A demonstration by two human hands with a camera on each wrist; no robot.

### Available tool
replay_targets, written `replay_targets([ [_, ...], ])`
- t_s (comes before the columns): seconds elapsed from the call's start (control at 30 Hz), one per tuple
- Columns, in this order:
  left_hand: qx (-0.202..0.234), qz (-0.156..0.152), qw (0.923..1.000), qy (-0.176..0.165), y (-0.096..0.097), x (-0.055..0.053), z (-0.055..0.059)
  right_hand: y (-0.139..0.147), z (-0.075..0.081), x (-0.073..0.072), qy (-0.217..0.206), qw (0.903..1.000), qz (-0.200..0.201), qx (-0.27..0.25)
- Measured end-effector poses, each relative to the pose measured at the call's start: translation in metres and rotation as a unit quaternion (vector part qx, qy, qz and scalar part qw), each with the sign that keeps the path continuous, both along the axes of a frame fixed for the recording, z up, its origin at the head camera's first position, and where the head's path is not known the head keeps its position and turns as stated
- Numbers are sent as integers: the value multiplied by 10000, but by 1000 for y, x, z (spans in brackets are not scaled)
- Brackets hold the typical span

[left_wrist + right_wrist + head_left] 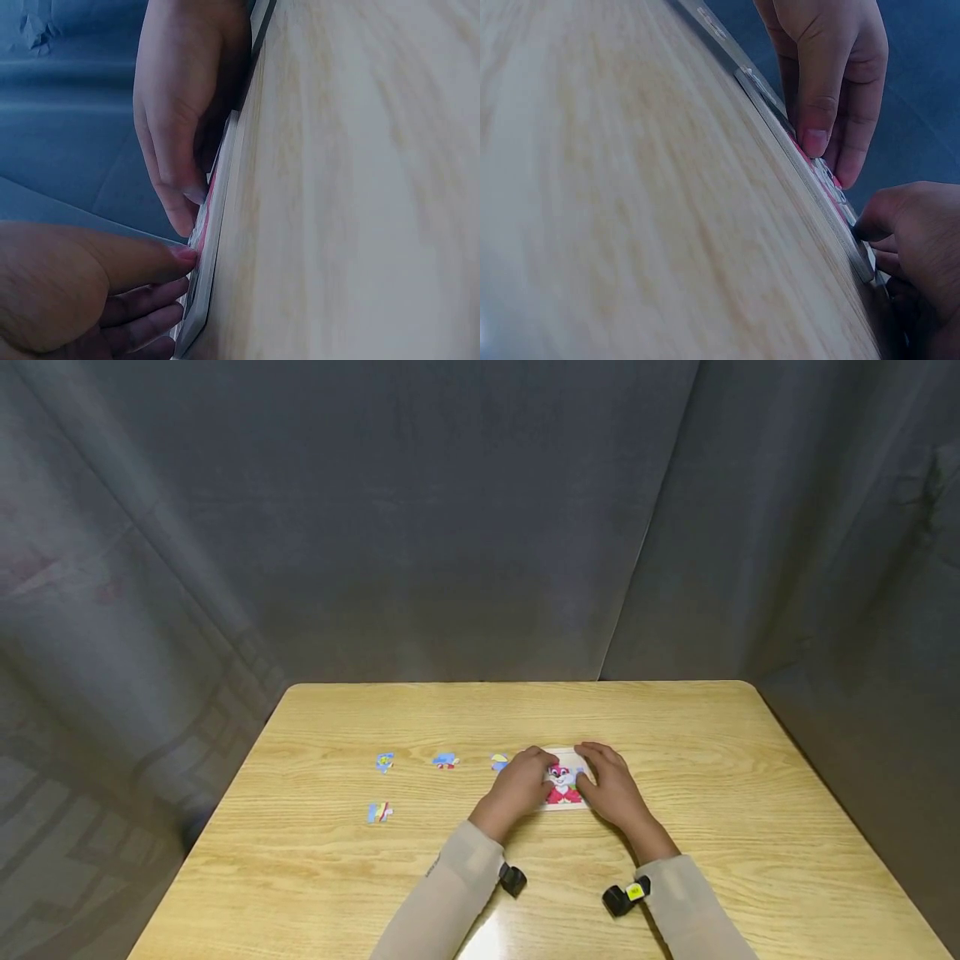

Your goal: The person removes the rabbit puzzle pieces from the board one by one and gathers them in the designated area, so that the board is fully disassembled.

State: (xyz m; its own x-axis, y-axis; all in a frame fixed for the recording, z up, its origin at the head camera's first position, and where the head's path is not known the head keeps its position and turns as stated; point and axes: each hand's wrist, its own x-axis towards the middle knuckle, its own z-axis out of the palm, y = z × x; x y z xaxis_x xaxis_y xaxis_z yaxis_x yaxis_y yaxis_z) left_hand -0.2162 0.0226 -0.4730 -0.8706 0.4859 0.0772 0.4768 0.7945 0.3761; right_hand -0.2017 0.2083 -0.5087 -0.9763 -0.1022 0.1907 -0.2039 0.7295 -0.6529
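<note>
The left hand rests relaxed fingertips on the cartoon-animal jigsaw board, flat on the wood-grain table; the right hand touches its other side, whether pinching I cannot tell. Thin, likely light and stiff, it suits a rim hold. Leftward lie knobbly, glossy-looking loose pieces.

We take this for a curtained-off recording space, such as a lab or studio might set up, though we cannot tell what kind of building holds it. Dark grey cloth hangs behind a wood-grain table and along both its sides, closing in our view. At the cuffs of two beige sleeves we see small black wrist cameras, which fit such a setup.
</note>
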Motion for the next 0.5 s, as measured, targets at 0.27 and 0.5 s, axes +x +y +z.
replay_targets([
  [0.27,-141,45,9999,66,2,0,-1,0,0,0,73,10000,-15,36],
  [0.5,-96,49,9999,14,2,-1,-2,-1,0,1,124,9999,-20,30],
])
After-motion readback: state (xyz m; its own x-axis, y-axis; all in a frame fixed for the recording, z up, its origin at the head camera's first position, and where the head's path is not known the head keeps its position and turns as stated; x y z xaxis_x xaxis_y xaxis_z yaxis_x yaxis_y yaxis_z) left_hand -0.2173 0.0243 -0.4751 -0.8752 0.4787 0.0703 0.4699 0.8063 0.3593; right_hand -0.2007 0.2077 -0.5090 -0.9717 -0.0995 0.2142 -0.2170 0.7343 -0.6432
